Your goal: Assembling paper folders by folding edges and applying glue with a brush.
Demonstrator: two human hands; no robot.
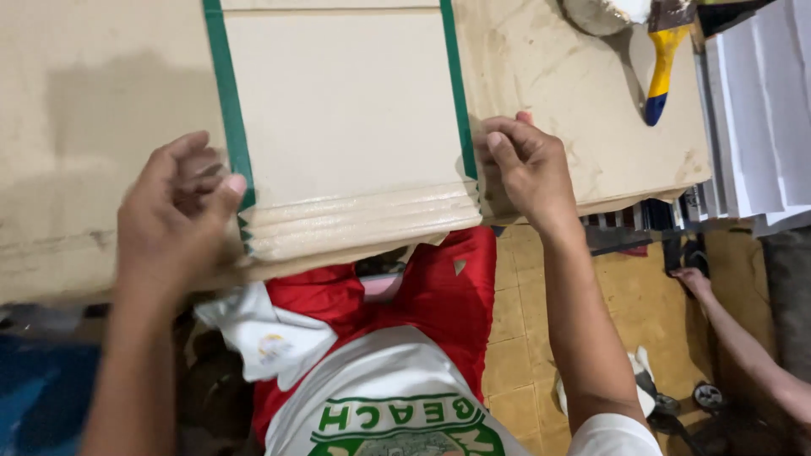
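Head view: a stack of cardboard sheets [346, 118] with green taped side edges lies on the worktable [84, 127] between my hands. My left hand [177, 215] pinches its near left corner; my right hand [528, 169] grips the near right corner. Beyond my right hand lies a brush [661, 63] with a yellow-and-blue handle, and white sheets [760, 110] are stacked farther right.

boards [346, 110]: matt tan cardboard, glossy green tape edges | table [583, 93]: rough, stained brown board | brush handle [661, 67]: glossy plastic

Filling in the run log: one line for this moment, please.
left hand: grips stacked boards' green-taped left edge | right hand: grips right edge | brush: lies apart, upper right
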